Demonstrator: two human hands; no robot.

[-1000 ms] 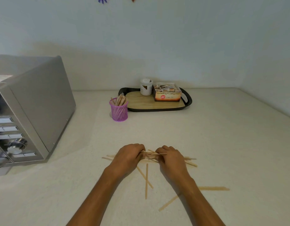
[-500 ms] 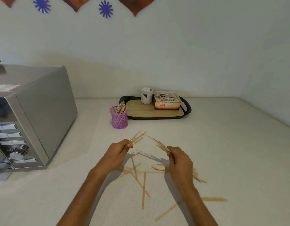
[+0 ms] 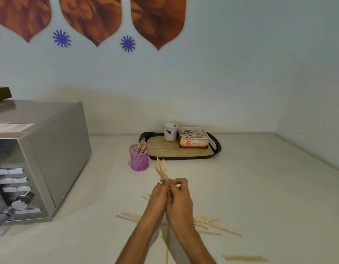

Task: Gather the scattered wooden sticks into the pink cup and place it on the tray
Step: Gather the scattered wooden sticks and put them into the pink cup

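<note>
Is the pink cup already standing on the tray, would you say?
No, the pink cup stands on the counter just left of the tray.

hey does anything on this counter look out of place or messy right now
Yes. Loose wooden sticks lie scattered at odd angles on the counter near the person, and a wider one lies apart at the lower right. The pink cup stands beside the tray, not on it. Both hands hold a bundle.
</note>
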